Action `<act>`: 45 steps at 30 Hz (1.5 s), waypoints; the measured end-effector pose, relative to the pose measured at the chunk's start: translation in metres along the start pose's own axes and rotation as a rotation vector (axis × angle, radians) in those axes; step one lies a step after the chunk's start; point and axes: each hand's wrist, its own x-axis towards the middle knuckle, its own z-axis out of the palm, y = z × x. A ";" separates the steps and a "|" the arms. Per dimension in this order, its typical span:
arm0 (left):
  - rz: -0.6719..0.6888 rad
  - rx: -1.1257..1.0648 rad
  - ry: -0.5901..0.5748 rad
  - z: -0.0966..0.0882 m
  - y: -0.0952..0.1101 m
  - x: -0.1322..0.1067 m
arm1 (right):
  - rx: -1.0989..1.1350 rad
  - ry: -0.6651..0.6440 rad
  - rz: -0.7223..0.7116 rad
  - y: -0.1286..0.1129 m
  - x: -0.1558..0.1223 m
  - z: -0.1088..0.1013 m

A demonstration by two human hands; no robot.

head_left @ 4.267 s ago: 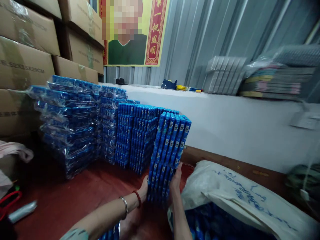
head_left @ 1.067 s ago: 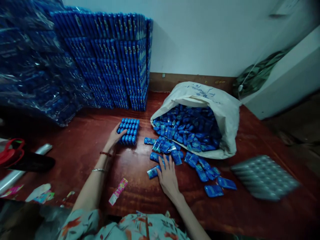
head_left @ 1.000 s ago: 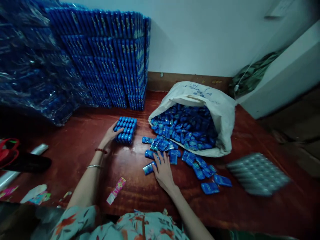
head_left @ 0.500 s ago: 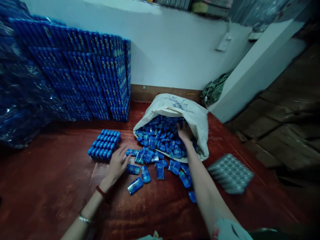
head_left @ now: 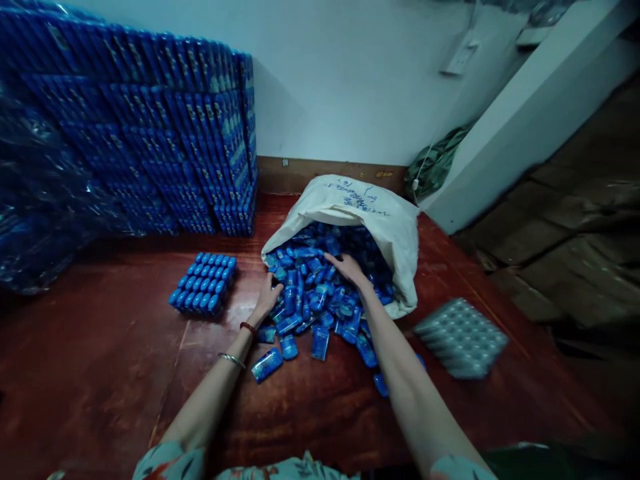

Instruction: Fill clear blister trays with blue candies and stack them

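A white cloth sack (head_left: 380, 217) lies open on the red-brown table (head_left: 100, 373), spilling several small blue packets (head_left: 310, 300). My right hand (head_left: 347, 268) lies flat on the heap at the sack's mouth, fingers stretched out. At the heap's left edge my left hand (head_left: 266, 298) touches the packets with its fingers curled into them; what they hold is hidden. A filled tray of blue packets (head_left: 204, 292) sits to the left of my left hand.
Tall stacks of filled blue trays (head_left: 165, 133) stand against the wall at back left, some wrapped in plastic (head_left: 30, 200). A stack of empty clear blister trays (head_left: 461, 337) lies right of the sack. A white beam (head_left: 520, 113) slants at the right.
My left hand moved up from the loose packets to the heap's left edge. My right hand drew back from deep inside the sack to its mouth, and more packets lie spilled forward.
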 end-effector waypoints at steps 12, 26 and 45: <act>-0.138 0.052 0.095 -0.064 -0.006 -0.078 | -0.106 -0.012 -0.236 -0.047 -0.073 0.055; 0.260 0.642 0.085 -0.079 -0.011 -0.186 | -0.096 0.235 -0.607 -0.090 -0.175 0.094; 0.824 0.951 -0.352 -0.061 -0.023 -0.153 | -0.215 0.808 -0.083 0.207 -0.227 -0.035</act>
